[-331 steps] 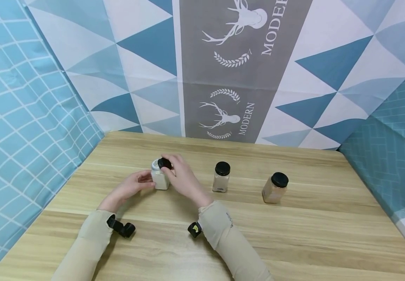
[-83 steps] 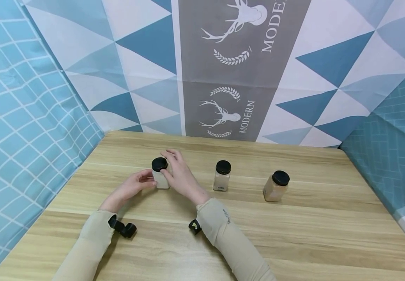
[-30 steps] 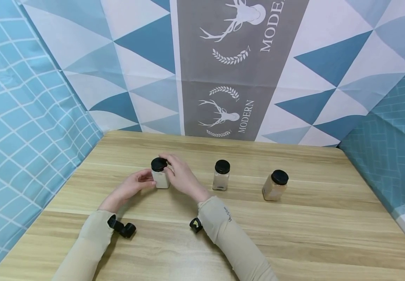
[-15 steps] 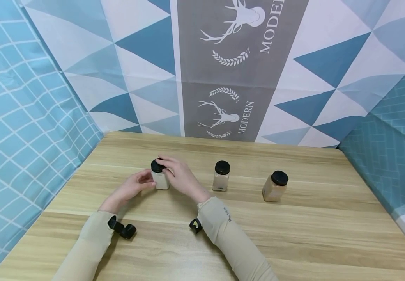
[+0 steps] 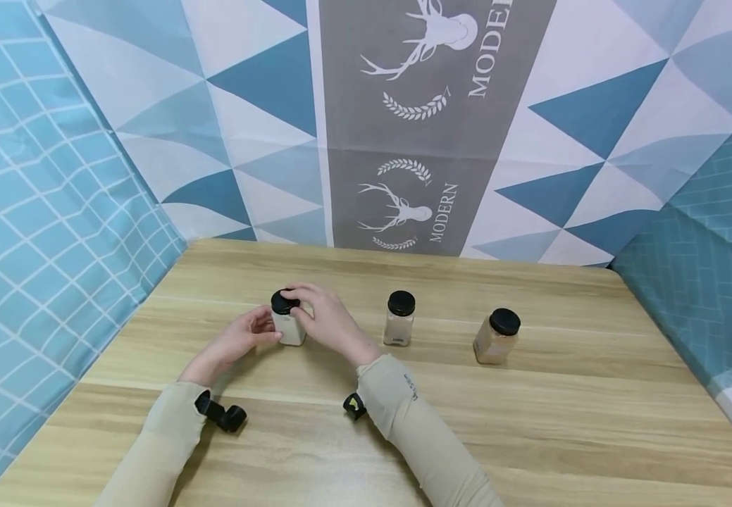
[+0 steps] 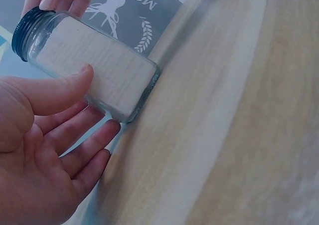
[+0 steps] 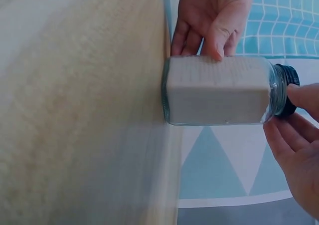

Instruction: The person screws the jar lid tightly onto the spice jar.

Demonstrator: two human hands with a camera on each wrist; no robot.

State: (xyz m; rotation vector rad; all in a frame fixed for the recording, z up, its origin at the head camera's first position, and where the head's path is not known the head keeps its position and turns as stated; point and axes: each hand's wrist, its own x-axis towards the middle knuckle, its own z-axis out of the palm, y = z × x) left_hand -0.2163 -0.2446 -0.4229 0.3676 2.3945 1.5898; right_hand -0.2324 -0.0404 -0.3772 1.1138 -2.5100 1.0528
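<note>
A square glass jar (image 5: 289, 331) of white powder stands upright on the wooden table at the left, its black lid (image 5: 281, 303) seated on the mouth. My left hand (image 5: 242, 336) holds the jar's body low, thumb on the near side and fingers behind. My right hand (image 5: 330, 324) pinches the lid from the right, with fingertips over its top and rim. In the left wrist view, the left thumb lies along the jar (image 6: 94, 60). The right wrist view shows the right thumb and fingers at the rim of the lid (image 7: 290, 74).
A second black-lidded jar (image 5: 399, 328) of pale powder stands at the middle of the wooden table (image 5: 562, 422). Farther right is a third jar (image 5: 494, 343) with tan contents and a black lid. A patterned cloth (image 5: 391, 127) hangs behind the table's back edge.
Eleven seconds ago the right hand held the lid tilted beside the uncovered mouth; now it sits on the jar. Since then the right fingers have shifted round the lid. The left hand has barely moved.
</note>
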